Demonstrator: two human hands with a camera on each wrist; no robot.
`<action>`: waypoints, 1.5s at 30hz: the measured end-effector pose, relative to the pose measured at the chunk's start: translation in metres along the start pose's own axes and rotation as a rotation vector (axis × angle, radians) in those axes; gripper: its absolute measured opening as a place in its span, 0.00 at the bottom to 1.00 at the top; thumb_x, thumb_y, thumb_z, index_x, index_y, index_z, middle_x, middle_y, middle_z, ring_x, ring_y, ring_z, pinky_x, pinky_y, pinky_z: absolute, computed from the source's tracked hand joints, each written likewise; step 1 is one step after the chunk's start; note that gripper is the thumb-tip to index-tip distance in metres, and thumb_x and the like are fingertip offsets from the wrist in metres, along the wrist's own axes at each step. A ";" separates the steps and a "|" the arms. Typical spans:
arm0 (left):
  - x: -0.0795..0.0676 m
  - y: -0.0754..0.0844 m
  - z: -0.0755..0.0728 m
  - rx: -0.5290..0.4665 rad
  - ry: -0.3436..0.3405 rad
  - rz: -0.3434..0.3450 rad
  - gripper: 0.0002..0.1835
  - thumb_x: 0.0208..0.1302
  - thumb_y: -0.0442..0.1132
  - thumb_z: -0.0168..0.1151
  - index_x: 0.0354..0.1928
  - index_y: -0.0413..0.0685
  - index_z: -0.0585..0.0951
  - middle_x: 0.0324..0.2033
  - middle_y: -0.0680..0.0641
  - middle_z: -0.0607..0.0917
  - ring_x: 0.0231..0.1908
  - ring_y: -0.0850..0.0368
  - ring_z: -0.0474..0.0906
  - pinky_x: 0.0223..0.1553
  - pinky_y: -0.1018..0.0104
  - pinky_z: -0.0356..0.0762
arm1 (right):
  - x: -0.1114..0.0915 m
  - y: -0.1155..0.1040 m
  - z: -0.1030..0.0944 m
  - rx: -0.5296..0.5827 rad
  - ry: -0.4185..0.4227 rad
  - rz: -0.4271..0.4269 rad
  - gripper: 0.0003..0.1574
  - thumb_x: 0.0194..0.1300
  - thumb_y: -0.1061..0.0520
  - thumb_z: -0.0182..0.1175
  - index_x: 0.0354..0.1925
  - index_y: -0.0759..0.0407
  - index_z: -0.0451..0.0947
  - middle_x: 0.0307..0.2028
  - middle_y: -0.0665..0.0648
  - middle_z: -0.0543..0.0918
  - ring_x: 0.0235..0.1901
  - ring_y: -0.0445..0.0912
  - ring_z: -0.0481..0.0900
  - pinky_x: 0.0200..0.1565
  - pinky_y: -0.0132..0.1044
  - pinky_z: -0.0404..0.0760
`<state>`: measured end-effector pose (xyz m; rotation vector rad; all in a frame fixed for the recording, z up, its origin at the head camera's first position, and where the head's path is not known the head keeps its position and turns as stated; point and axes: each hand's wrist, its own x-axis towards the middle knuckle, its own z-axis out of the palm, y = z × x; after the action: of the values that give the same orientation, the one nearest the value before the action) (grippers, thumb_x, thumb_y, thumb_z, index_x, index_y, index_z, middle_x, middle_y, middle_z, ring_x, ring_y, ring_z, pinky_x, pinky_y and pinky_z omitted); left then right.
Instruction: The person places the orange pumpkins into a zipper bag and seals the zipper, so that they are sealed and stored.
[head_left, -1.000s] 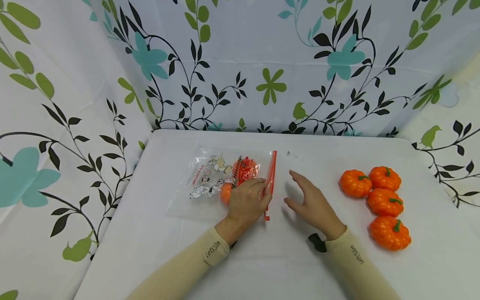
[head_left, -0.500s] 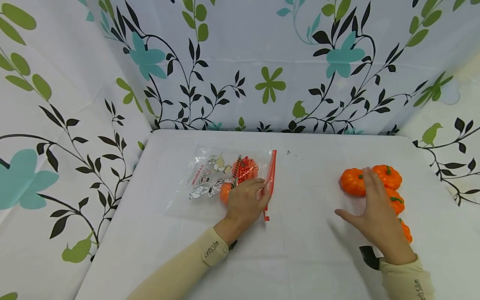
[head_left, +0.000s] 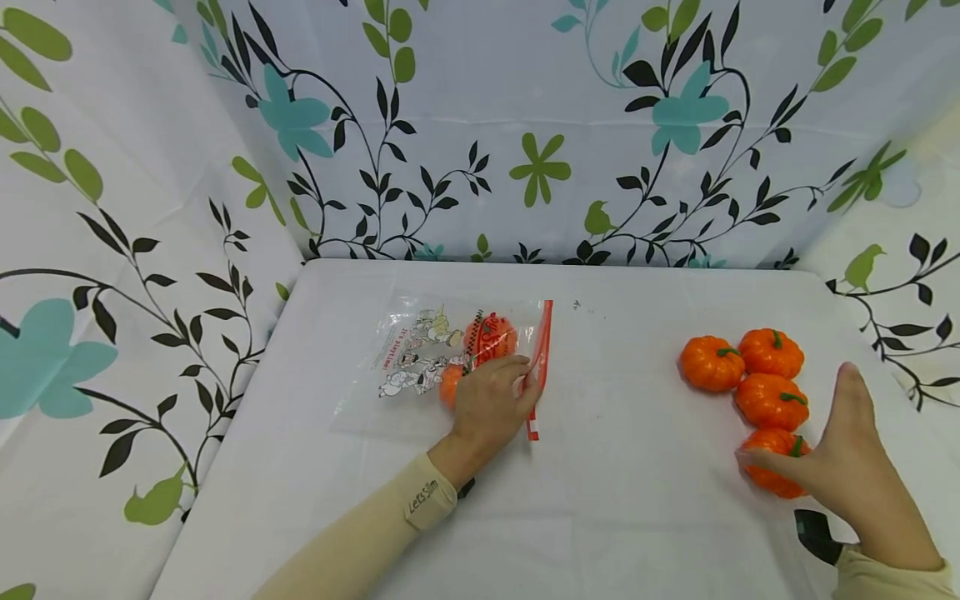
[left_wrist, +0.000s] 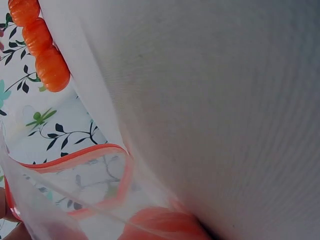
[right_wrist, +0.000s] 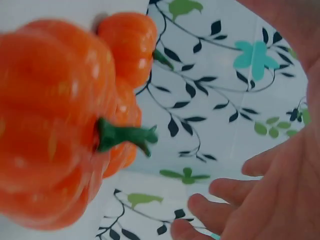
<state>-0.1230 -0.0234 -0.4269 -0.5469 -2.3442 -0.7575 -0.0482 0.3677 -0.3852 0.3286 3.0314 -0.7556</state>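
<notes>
In the head view a clear plastic zip bag [head_left: 420, 408] with cartoon print and a red zip edge lies left of the middle. Orange pumpkins [head_left: 491, 337] show inside it. My left hand [head_left: 487, 408] pinches the bag near its red edge; the left wrist view shows its mouth [left_wrist: 75, 160] gaping. At the right several toy pumpkins with green stems stand close together. My right hand [head_left: 855, 467] is at the nearest pumpkin [head_left: 772, 475], its thumb overlapping it in the head view. In the right wrist view the fingers [right_wrist: 210, 210] are spread, apart from the large pumpkin [right_wrist: 50, 125].
Behind the nearest pumpkin, the others run in a row: a middle one [head_left: 765, 400], a back right one [head_left: 768, 354] and a back left one [head_left: 708, 367]. A white cloth covers the table [head_left: 600, 500]. A leaf-patterned curtain [head_left: 465, 125] hangs at the back and sides.
My right hand has moved right from beside the bag, passing over the pumpkins, to the nearest one. The left hand and the bag have stayed in place.
</notes>
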 end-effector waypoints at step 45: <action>0.000 0.001 0.001 0.020 -0.025 -0.017 0.05 0.57 0.36 0.70 0.35 0.46 0.91 0.37 0.52 0.91 0.36 0.57 0.88 0.28 0.67 0.83 | 0.005 0.052 0.013 -0.048 -0.424 0.192 0.85 0.49 0.25 0.71 0.69 0.87 0.40 0.61 0.90 0.53 0.58 0.81 0.57 0.56 0.76 0.64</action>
<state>-0.1228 -0.0214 -0.4272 -0.5312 -2.3797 -0.7375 -0.0429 0.4075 -0.4216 0.3943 2.5735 -0.6423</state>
